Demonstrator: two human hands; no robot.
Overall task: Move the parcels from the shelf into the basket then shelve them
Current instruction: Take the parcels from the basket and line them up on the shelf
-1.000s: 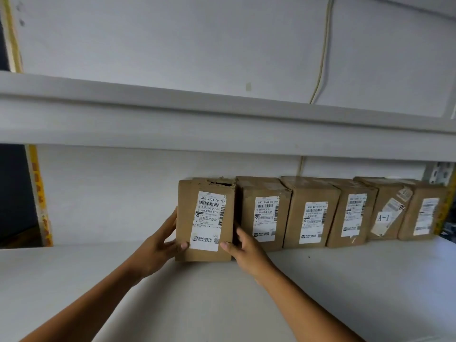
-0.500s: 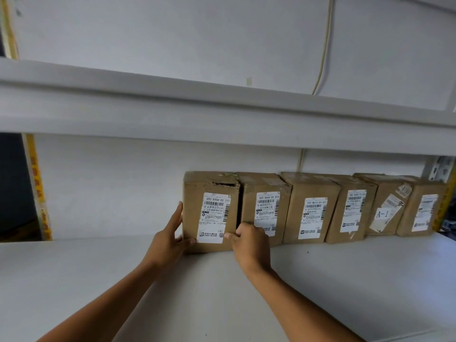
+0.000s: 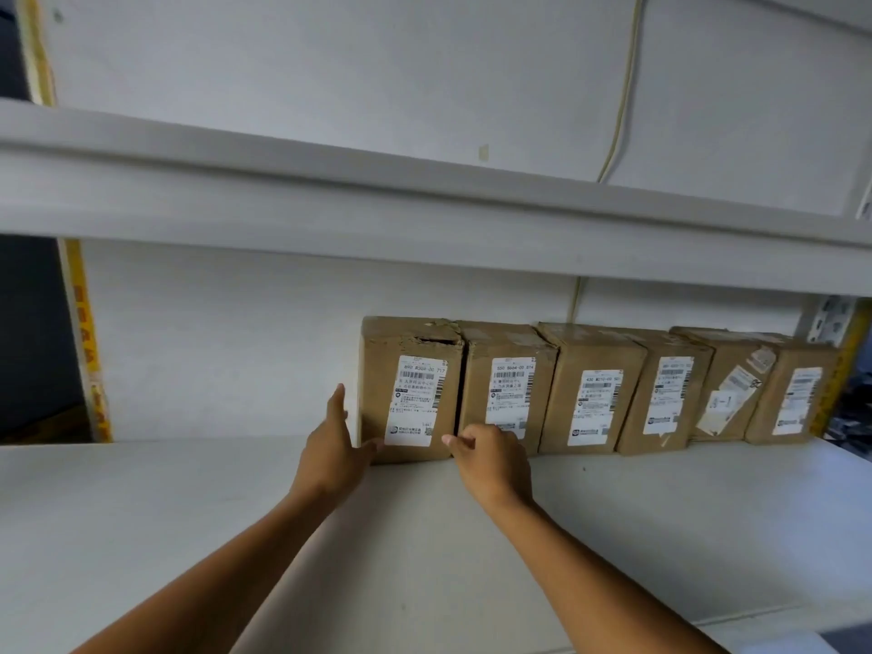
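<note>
The left hand lies flat against the left side of the leftmost cardboard parcel, fingers straight and pointing up, thumb touching the lower front corner. The right hand is at the parcel's lower right front edge with fingers curled; its fingertips are turned away from the camera, so I cannot tell whether they pinch the box or only touch it. The parcel stands upright at the back of the white shelf, against the wall, its top torn. It ends a row of six parcels; the second parcel sits just beside it, a dark gap between. Label print is too small to read. The far-right parcel is partly dim.
</note>
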